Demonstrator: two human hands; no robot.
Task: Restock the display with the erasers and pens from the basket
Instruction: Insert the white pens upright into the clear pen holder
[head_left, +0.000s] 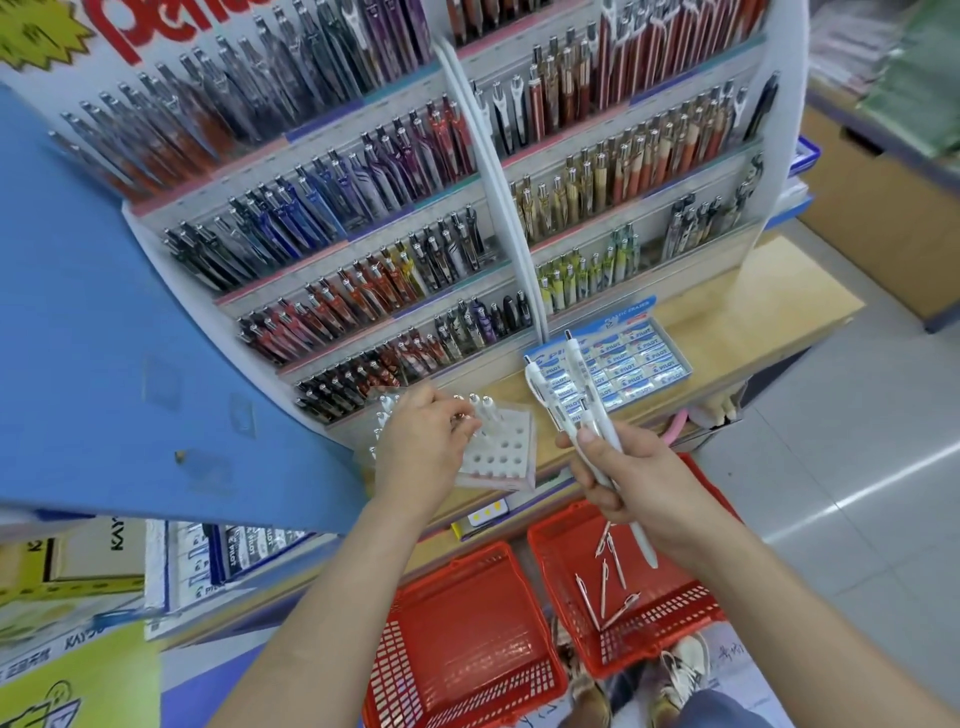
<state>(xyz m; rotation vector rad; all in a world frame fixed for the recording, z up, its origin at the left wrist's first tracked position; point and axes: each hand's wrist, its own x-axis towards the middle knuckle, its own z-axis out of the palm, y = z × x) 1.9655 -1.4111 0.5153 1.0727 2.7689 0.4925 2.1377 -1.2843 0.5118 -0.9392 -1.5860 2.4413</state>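
I have the view looking down over both hands at the pen display (363, 234), a tiered rack packed with rows of clipped pens that stands on a pale wooden table (727, 312).

My right hand (639, 483) is wrapped around a bundle of white pens (537, 387). The thumb lies across the barrels and the clip ends fan upward toward the rack. One barrel sticks out below the palm, over the floor.

My left hand (423, 436) is just beside it on the table, fingers curled down onto a white block holder (504, 457) drilled with round holes. A few white pens (487, 408) stand upright in the holes at its far edge, right at my fingertips. I cannot tell whether the fingers are pinching one of them or only touching.

The erasers (623, 358) sit in an open blue box on the table at the foot of the rack, packed in neat rows, just behind the pens I am holding.

Two red baskets rest on the floor below the table edge. The right basket (649, 639) lies under my right wrist and has several slim loose pens (605, 577) scattered on its bottom. The left basket (519, 680) sits next to it, touching or nearly so. A blue panel (104, 312) fills the left of my view.
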